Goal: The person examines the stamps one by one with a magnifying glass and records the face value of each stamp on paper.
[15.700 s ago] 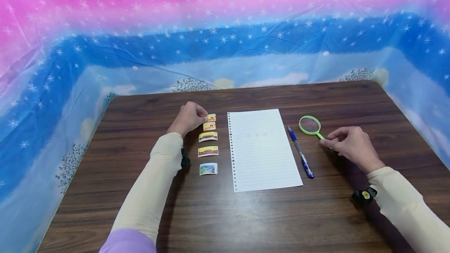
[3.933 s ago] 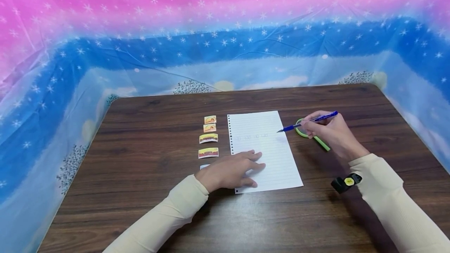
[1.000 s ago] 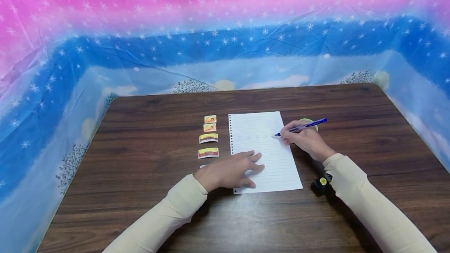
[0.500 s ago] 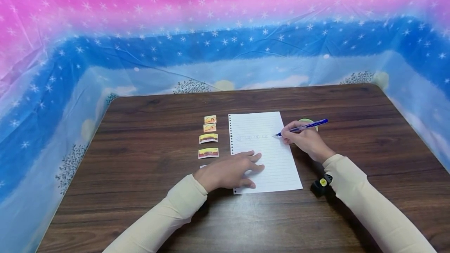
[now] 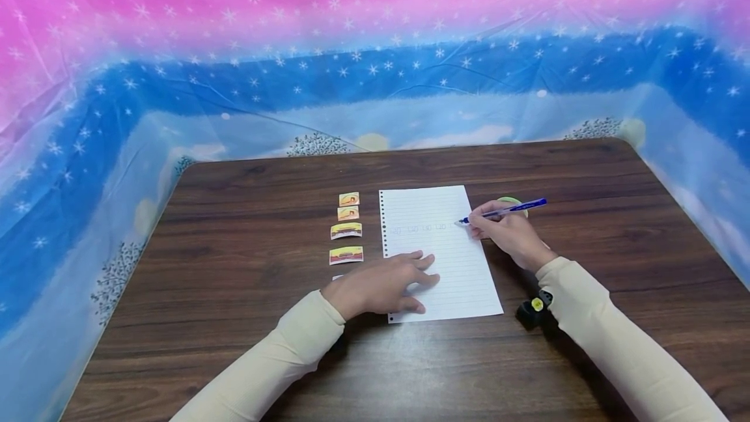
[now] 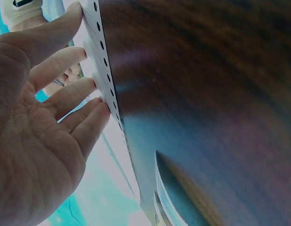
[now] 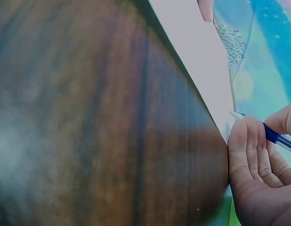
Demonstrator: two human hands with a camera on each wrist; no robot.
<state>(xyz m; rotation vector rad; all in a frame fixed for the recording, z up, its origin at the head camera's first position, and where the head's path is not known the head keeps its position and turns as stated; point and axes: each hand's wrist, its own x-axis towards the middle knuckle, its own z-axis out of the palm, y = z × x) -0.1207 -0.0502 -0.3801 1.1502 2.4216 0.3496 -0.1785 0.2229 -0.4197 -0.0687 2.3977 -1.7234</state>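
Note:
In the head view my left hand (image 5: 383, 284) lies with spread fingers on the left side of a lined, hole-punched sheet of paper (image 5: 469, 292). The left wrist view shows its fingertips (image 6: 91, 84) on the sheet by the punched edge. My right hand (image 5: 510, 233) grips a blue pen (image 5: 530, 205) at the sheet's right margin. Its tip (image 7: 237, 114) is at the paper, at the right end of a row of faint handwritten figures (image 5: 428, 227). Behind the right hand shows part of the green rim of a magnifying glass (image 5: 515, 200); the rest is mostly hidden.
Left of the sheet, small stamp-like pictures stand in a column: two orange ones (image 5: 349, 199), then a yellow-and-red one (image 5: 346, 230) and another (image 5: 346, 255). A further one (image 5: 337, 277) is mostly covered by my left hand. The brown wooden table (image 5: 234, 233) meets a patterned cloth (image 5: 375, 70) behind.
Earlier my left hand touched the top picture and my right the magnifying glass. The right hand then took up the pen and moved left to the writing; lately the tip has shifted only slightly.

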